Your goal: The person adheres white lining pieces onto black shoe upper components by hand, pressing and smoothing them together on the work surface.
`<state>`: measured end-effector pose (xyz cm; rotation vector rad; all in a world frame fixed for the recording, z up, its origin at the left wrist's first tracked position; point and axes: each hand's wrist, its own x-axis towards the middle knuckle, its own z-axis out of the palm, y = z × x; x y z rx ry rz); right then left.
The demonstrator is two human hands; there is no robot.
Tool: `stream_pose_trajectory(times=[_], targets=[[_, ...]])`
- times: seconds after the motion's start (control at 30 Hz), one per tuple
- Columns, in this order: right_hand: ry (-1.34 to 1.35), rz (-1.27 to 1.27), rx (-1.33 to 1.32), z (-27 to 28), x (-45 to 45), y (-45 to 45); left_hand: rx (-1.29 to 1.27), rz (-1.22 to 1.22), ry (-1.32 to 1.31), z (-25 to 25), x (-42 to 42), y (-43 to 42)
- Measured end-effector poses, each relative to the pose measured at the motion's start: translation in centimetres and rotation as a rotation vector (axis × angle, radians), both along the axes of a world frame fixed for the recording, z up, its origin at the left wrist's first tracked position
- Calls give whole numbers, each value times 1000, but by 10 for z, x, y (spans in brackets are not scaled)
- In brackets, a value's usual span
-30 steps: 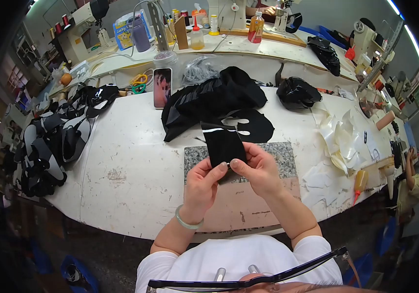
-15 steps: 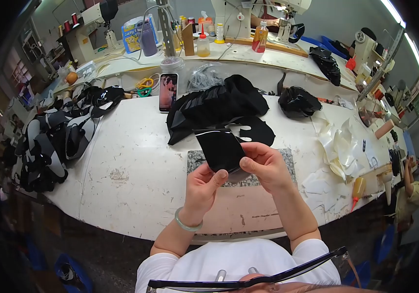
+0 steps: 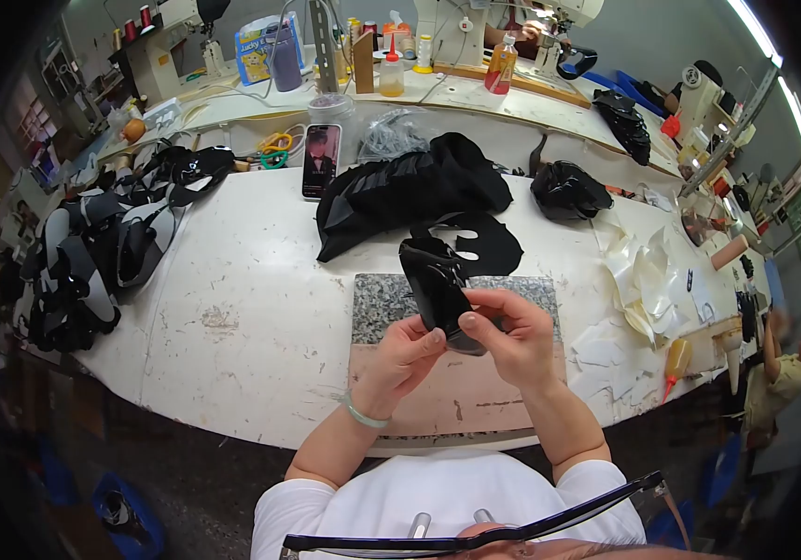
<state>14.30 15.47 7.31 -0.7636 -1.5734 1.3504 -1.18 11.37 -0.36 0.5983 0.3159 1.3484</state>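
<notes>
A glossy black piece of sheet material [image 3: 435, 289], perhaps patent leather, is held above the table in both hands, its long edges curling inward. At its lower left, my left hand [image 3: 405, 357] pinches it between thumb and fingers. My right hand [image 3: 510, 334] grips the lower right edge, thumb on top. Beneath the hands lies a speckled stone slab [image 3: 382, 308] with a pinkish board [image 3: 456, 397] in front of it. Just beyond are a black cut piece with openings [image 3: 494, 250] and a stack of black pieces [image 3: 400, 201].
A phone [image 3: 320, 163] leans against a clear tub at the back. Grey and black shoe-like pieces [image 3: 78, 266] pile up at left. To the right are crumpled cream sheets [image 3: 647, 289] and a yellow glue bottle [image 3: 678, 359]. Another person [image 3: 783, 373] is at far right.
The black piece has gone from nearly flat to curled and narrower, turning more upright. My hands have come closer together, the left one moving right.
</notes>
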Motion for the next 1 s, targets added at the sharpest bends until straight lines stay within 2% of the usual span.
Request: stream_pose_trajectory(times=[0.07, 0.17, 0.2, 0.33, 0.43, 0.53, 0.63, 0.77, 0.87, 0.97, 1.0], targets=[[169, 21, -203, 3, 7, -2, 26, 11, -33, 11, 6, -3], [268, -71, -229, 6, 19, 1, 98, 32, 72, 9, 7, -6], [219, -71, -188, 7, 23, -1, 125, 41, 136, 10, 7, -7], [329, -5, -430, 13, 26, -4, 138, 247, 195, 38, 13, -17], [391, 126, -481, 6, 31, 2, 161, 252, 321, 34, 9, -25], [410, 83, -300, 2, 27, 1, 200, 206, 340, 32, 7, -25], [290, -34, -15, 4, 29, -16, 83, 112, 305, 53, 6, -27], [215, -61, 287, -7, 37, -26, 149, 117, 325, 53, 13, -29], [66, -18, 444, -20, 41, -31, 36, 92, 571, 37, 16, -32], [95, 14, 272, -26, 47, -36, -29, 102, 590, 34, 22, -38], [92, 30, 263, -28, 49, -36, 38, 157, 617, 30, 25, -39]])
